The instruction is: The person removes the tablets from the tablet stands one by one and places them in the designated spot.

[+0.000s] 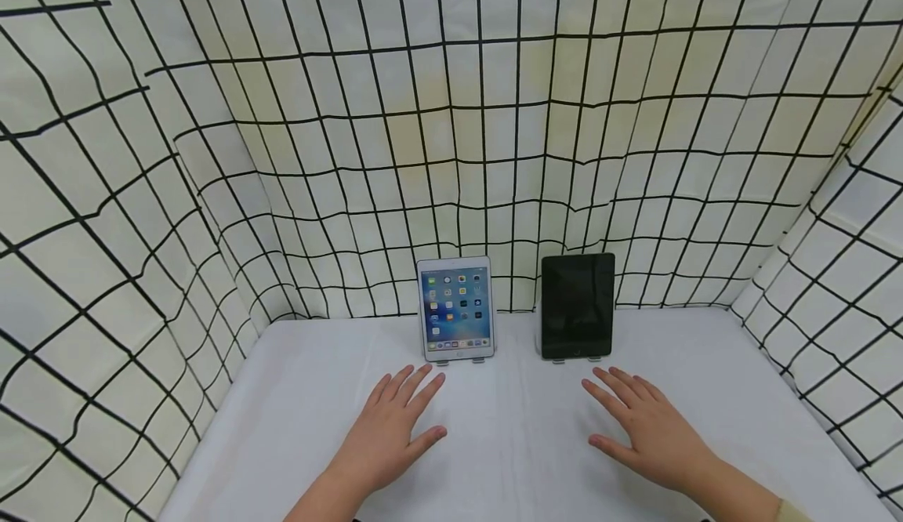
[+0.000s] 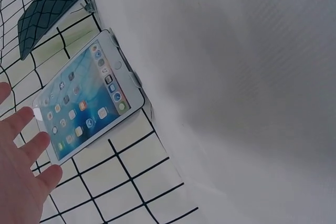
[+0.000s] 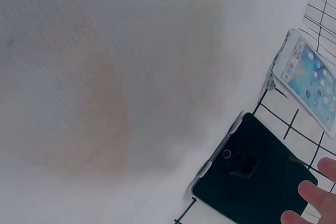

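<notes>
A white tablet (image 1: 457,309) stands propped on a small stand, its lit screen showing rows of app icons on a blue background. To its right a black tablet (image 1: 578,306) leans on a similar stand with a dark screen. My left hand (image 1: 391,432) hovers in front of the white tablet, fingers spread and holding nothing. In front of the black tablet is my right hand (image 1: 652,432), also spread and apart from it. The left wrist view shows the fingertips (image 2: 35,145) near the white tablet's edge in the picture; the right wrist view catches only some fingers (image 3: 315,195).
A white cloth covers the table (image 1: 494,444). White fabric walls (image 1: 487,130) with a black grid rise behind and on both sides. The two tablets stand side by side at the back edge, with a gap between them.
</notes>
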### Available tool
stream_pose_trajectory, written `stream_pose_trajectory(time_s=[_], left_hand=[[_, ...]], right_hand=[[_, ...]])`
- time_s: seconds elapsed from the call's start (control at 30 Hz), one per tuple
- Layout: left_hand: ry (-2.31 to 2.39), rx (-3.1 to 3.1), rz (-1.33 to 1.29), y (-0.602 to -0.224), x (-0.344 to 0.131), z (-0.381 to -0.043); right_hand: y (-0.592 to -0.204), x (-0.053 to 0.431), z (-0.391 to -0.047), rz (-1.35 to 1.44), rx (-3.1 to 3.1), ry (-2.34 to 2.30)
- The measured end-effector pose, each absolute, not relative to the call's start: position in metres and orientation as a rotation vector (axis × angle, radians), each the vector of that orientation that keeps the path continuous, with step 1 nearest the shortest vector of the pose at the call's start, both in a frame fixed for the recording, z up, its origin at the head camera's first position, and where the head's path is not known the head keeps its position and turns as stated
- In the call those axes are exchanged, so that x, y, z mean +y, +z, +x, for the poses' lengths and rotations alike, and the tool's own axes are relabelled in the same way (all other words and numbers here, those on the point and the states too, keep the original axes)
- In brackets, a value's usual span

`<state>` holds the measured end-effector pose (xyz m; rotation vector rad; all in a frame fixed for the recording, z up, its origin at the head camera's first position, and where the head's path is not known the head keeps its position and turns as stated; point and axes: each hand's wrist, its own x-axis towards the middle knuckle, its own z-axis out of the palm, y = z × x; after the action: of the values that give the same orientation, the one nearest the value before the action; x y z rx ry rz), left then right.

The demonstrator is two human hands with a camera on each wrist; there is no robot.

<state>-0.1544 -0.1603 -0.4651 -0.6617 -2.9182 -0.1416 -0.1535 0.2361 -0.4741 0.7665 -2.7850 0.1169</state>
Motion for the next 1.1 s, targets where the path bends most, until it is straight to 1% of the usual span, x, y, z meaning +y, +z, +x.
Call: stream_pose_trajectory(time_s=[0.77,1.1], left_hand=[[-0.31,-2.917,-0.565,-0.462,-0.157,-0.163],[-0.357,-2.912,-0.504,-0.458,-0.158,-0.166]], right_hand=[[-0.48,0.221,-0.169,0.776,-2.791,0.298],[-0.478,0.216,-0.178,0.702,-2.818,0.376]])
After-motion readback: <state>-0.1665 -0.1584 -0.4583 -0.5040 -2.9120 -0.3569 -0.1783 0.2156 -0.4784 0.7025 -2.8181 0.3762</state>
